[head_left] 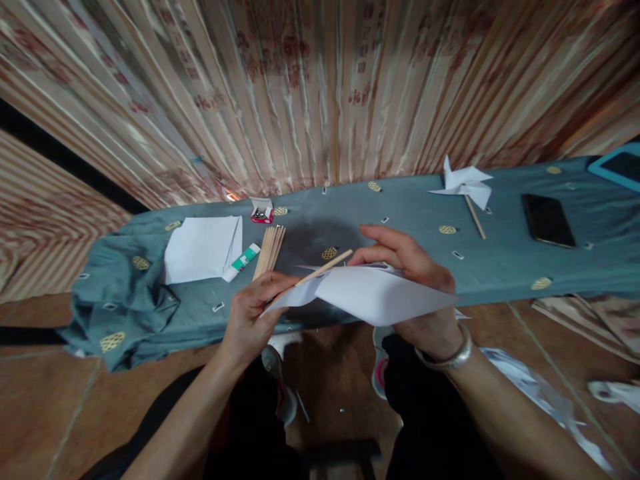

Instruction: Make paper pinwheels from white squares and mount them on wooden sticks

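Note:
My left hand (253,313) is closed on a thin wooden stick (327,265) and pinches the left tip of a folded white paper shape (370,293). My right hand (415,293), with a metal bangle at the wrist, is curled around the same paper from behind, fingers over its top edge. Both hands hover in front of a bench covered with blue-grey cloth (500,260). On the cloth lie a bundle of wooden sticks (269,250), a glue stick (241,262), a stack of white paper (203,248) and a finished white paper pinwheel (466,188).
A small red box of pins (262,213) sits near the curtain. A black phone (547,220) and a blue-edged tablet (617,167) lie at the right. Pleated curtains hang behind. My knees and shoes (380,367) are below, on a brown tiled floor with paper scraps.

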{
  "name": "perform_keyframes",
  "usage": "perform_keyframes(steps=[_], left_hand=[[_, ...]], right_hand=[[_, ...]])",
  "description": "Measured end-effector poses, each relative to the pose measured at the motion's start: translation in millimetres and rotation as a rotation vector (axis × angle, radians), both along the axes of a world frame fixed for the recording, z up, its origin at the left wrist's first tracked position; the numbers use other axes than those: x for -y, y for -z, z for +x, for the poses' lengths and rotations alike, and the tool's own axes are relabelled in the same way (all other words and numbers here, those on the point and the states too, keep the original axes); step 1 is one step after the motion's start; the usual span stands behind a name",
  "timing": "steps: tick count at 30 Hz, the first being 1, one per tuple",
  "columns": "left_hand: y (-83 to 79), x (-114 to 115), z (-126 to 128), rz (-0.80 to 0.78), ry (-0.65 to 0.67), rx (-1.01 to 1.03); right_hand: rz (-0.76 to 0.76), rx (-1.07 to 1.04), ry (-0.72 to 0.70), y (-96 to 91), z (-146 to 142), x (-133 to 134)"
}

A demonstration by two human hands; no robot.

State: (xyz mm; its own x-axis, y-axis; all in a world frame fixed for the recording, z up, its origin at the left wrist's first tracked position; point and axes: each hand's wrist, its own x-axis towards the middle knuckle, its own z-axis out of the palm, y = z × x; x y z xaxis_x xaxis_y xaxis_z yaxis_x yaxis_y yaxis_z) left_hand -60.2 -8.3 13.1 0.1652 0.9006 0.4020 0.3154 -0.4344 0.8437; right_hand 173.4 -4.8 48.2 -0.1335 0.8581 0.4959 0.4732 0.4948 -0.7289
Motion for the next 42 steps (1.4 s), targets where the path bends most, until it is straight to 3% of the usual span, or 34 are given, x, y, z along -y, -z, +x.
perform_keyframes(steps=[21,36,42], left_hand=[[0.3,1.4,-1.3,0.006,-0.006,-0.012],[-1.7,1.2,0.7,0.126,0.009,-0.056],[-3.4,2.4,2.4,0.206,-0.049,-0.165]], right_hand=[[-0.028,-0.017,-0.007,0.9,-1.0,-0.5],[0.023,0.036,0.014,3.3,0.6,-1.5],[0.021,0.034,0.072,5.6,0.3,-2.3]])
